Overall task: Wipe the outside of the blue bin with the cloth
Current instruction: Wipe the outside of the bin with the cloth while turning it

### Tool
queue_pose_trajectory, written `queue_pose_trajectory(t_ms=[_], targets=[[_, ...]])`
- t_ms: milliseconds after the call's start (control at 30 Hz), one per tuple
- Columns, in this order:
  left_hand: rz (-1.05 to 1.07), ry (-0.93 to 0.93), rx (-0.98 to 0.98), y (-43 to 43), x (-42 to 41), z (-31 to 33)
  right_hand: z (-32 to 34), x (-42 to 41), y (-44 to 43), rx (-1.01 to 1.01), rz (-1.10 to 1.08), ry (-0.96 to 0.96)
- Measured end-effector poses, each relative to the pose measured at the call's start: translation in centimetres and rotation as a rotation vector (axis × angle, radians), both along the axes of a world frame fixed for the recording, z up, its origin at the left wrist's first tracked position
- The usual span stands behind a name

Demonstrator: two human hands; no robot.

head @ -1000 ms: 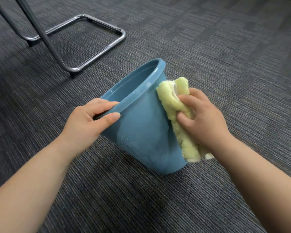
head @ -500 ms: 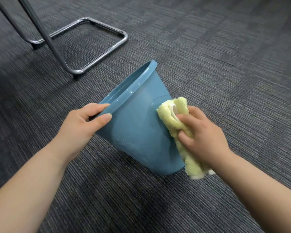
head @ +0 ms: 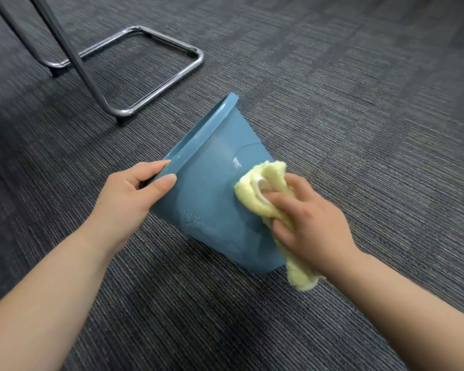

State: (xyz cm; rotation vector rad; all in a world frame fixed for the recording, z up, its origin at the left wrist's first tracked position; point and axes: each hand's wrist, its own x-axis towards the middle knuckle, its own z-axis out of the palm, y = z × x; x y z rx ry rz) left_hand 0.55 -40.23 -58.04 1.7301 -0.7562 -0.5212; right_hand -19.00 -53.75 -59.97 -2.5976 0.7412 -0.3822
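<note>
A blue plastic bin (head: 212, 199) rests tilted on the carpet, its mouth turned away to the left and its base toward me. My left hand (head: 129, 199) grips the rim at its near end, thumb on the outside. My right hand (head: 308, 226) is closed on a bunched yellow cloth (head: 263, 188) and presses it against the bin's outer wall, right of centre. A tail of the cloth hangs below my wrist near the bin's base. The bin's inside is hidden.
A chrome chair frame (head: 158, 89) with slanted dark legs stands on the carpet to the upper left, a short distance beyond the bin's rim. Dark grey striped carpet (head: 359, 103) spreads out on every side.
The bin has tipped further away, so its opening no longer shows. My right hand has slid the cloth down and toward the middle of the outer wall. My left hand keeps its grip on the rim.
</note>
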Motion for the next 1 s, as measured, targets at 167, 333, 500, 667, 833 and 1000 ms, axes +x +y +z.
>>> queue_pose_trajectory(t_ms=[167,333,500,667,833,1000], targets=[[0.037,-0.006,0.000,-0.3,-0.2,0.0,0.2,0.1,1.1,-0.110,0.156,-0.026],[0.031,0.027,-0.012,-0.2,0.1,-0.1,-1.0,-0.9,-0.8,-0.057,0.030,-0.001],[0.022,0.011,-0.020,0.0,0.3,-0.4,-2.6,-1.5,-1.8,0.031,-0.169,0.108],[0.042,-0.031,-0.034,-0.3,0.3,-0.5,-1.4,-1.1,0.7,-0.138,0.101,0.098],[0.025,0.003,-0.039,0.1,0.8,-0.6,-2.0,-1.2,0.7,-0.163,0.246,0.119],[0.064,0.044,-0.047,0.5,1.2,-1.1,-3.2,-2.1,-2.4,-0.057,-0.103,0.156]])
